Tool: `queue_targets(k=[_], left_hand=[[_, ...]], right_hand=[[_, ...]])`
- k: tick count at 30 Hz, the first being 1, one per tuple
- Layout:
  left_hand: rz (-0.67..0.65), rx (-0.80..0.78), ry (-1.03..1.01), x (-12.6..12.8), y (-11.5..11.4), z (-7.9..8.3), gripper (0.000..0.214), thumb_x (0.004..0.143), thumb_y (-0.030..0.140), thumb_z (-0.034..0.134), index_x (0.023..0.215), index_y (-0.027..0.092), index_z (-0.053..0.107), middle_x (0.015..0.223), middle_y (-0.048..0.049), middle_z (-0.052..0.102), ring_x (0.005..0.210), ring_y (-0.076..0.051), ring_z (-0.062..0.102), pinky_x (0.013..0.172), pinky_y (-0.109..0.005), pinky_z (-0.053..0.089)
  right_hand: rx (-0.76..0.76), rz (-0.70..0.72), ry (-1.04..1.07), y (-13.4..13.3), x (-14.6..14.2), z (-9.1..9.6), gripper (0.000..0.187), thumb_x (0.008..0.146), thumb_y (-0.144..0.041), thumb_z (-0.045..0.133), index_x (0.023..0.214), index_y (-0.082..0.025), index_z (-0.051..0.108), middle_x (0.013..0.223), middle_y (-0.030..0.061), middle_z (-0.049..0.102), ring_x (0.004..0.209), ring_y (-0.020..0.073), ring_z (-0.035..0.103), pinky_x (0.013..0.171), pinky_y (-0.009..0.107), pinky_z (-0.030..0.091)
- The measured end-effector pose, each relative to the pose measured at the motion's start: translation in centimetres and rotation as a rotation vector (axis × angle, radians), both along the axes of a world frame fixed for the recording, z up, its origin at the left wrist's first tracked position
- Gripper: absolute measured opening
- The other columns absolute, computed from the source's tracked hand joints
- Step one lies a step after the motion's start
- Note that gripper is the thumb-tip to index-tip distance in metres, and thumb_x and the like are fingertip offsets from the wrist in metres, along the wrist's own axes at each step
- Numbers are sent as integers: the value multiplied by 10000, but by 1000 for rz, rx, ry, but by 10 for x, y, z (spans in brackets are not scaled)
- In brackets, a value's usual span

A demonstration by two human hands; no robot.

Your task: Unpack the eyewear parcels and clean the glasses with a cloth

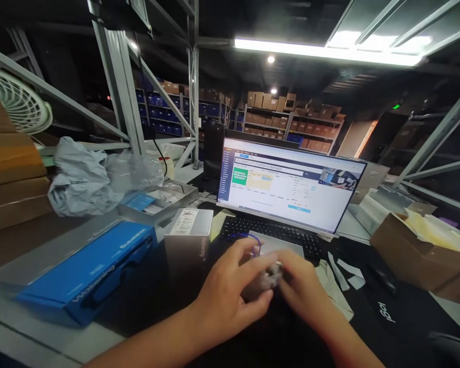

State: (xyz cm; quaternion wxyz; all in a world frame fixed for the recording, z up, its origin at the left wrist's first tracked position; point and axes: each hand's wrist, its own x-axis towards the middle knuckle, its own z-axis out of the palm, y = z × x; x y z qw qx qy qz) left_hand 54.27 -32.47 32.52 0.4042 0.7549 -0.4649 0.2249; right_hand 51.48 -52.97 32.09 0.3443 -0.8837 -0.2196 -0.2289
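My left hand (230, 291) is wrapped around a small greyish object with a shiny metallic end (270, 277), just in front of the keyboard. What kind of thing it is I cannot make out. The fingers of my right hand (304, 286) close on its far right side and hide part of it. A thin blue cord (253, 236) loops up above my left fingers. Behind the hands lies a flat silver-grey box or panel (283, 243), partly covered by them. To the left stands a silver-grey box (189, 230) with a white label on top.
A monitor (287, 189) stands behind the black keyboard (310, 244). On the left are a blue carton (88, 271) and crumpled plastic (80, 176). An open cardboard box (425, 260), a black mouse (381, 278) and paper strips (347, 273) lie on the right.
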Motion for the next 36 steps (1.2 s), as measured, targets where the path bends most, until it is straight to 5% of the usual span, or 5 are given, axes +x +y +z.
queue_targets(k=[11,17,25,29,36], left_hand=[[-98,-97,52,0,-14,-47,325,947,71,558,1216,253,582,1265,-81,504,1165,-184,592,1011,-293,534],[-99,-61,162,2,-4,-46,254,903,48,615,1065,242,586,1265,-78,531,1255,-217,576,1053,-353,533],[-294,112,294,14,11,-43,161,883,85,645,977,214,627,1409,-120,484,1332,-288,543,1087,-462,510],[-231,245,173,19,21,-30,118,879,155,703,965,209,642,1423,-108,480,1268,-270,587,1099,-442,505],[-55,466,-181,30,31,-29,117,976,259,575,901,170,590,1317,-137,545,866,-186,710,767,-347,637]], right_hand=[[-273,74,-20,-17,-48,22,456,917,-143,646,1335,-312,574,1370,55,621,1208,200,631,995,330,550],[-270,55,-308,4,-36,5,157,956,-139,606,1091,-192,666,1134,87,701,1024,182,679,821,279,577],[-610,78,-258,13,-35,3,180,967,-78,505,1054,-170,632,920,50,617,795,198,563,580,327,394],[-723,97,-275,14,-26,-2,148,992,-115,467,991,-157,608,907,50,591,795,214,514,635,362,370],[-764,124,-318,8,-15,-5,134,968,-159,513,844,-181,559,807,18,533,732,192,436,593,362,280]])
